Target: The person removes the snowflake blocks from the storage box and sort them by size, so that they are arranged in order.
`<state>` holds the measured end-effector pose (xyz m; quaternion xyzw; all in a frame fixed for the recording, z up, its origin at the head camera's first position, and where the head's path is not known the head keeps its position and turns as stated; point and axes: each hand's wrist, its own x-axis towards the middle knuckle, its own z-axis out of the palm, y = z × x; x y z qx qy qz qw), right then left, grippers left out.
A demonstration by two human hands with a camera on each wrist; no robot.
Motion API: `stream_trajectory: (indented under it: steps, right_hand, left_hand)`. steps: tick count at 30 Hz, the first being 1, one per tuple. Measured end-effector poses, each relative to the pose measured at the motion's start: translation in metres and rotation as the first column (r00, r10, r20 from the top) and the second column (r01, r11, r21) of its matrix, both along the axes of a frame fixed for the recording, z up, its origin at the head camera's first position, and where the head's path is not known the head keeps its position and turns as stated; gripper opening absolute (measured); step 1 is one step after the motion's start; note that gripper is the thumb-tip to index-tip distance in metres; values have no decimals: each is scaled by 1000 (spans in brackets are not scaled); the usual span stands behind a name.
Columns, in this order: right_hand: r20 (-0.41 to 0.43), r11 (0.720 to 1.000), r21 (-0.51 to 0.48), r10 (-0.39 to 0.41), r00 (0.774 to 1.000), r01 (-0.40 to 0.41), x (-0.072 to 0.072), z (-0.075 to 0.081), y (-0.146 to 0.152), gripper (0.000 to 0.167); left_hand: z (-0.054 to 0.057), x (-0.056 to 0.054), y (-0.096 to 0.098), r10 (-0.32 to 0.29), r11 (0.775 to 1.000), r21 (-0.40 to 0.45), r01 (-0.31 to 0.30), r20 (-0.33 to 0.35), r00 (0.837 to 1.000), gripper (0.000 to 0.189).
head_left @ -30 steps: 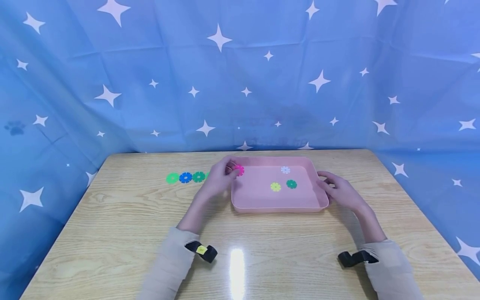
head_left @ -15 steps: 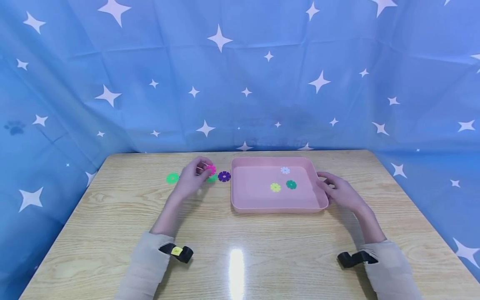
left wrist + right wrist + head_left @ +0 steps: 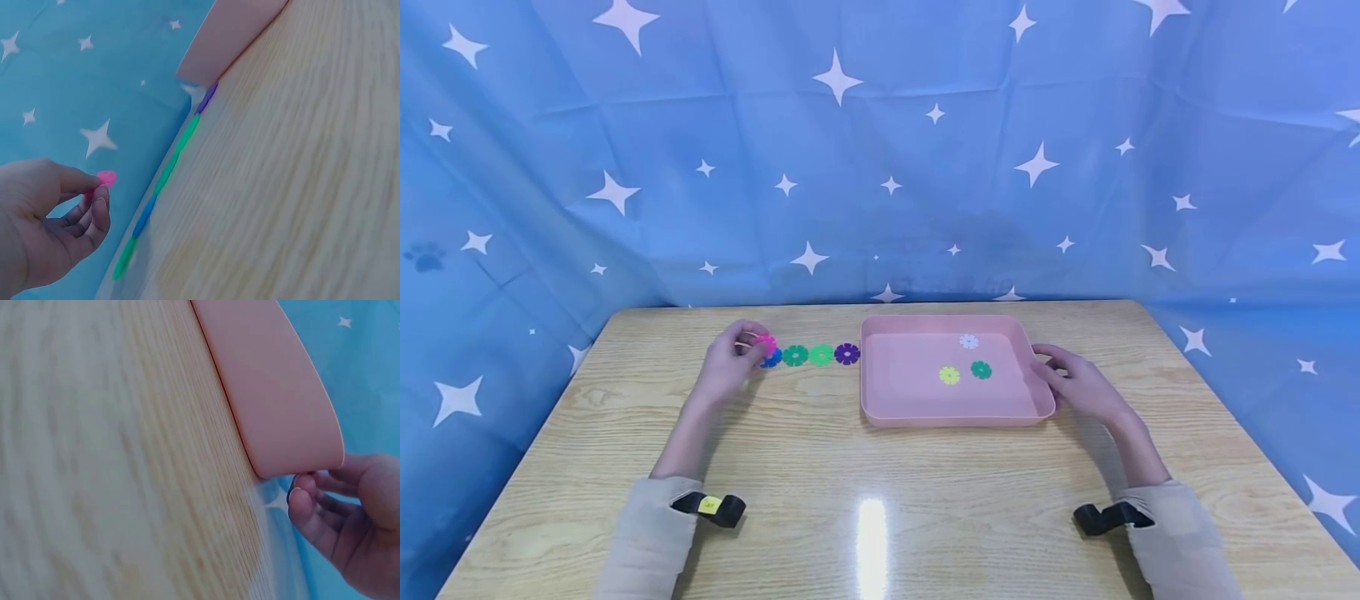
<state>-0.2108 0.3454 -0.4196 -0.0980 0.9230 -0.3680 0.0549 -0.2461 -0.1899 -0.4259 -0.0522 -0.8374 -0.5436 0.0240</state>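
My left hand pinches a pink snowflake disc between thumb and fingers, up over the left part of a row of notched discs. The row includes a blue disc, a dark green one, a light green one and a purple one. Its leftmost green disc is behind the hand in the head view but shows in the left wrist view. At the pink tray, my right hand grips the right wall, thumb over the rim and fingers outside.
Inside the tray lie a white disc, a yellow disc and a green disc. The wooden table ends at the back against a blue star-patterned curtain.
The left hand has carried the pink disc leftward from the tray's left edge, along the row of discs. The purple and light green discs have come into sight. The right hand stays on the tray.
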Motion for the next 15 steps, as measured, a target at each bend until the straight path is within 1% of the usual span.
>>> stream_trajectory:
  steps: [4,8,12,15]
  right_hand:
    - [2,1000,-3,2,1000,-2,0,0,0,56]
    - [2,1000,-6,5,1000,-5,0,0,-1,56]
    - [1,1000,-5,3,1000,-3,0,0,-1,56]
    - [-3,1000,-3,4,1000,-4,0,0,-1,55]
  left_hand:
    - [-5,0,-17,61,998,-7,-61,35,998,23]
    - [-8,3,-32,115,993,-9,-114,79,990,27]
    - [-9,5,-42,159,987,-6,-159,118,980,30]
    - [-9,7,-47,203,979,-1,-205,141,969,31]
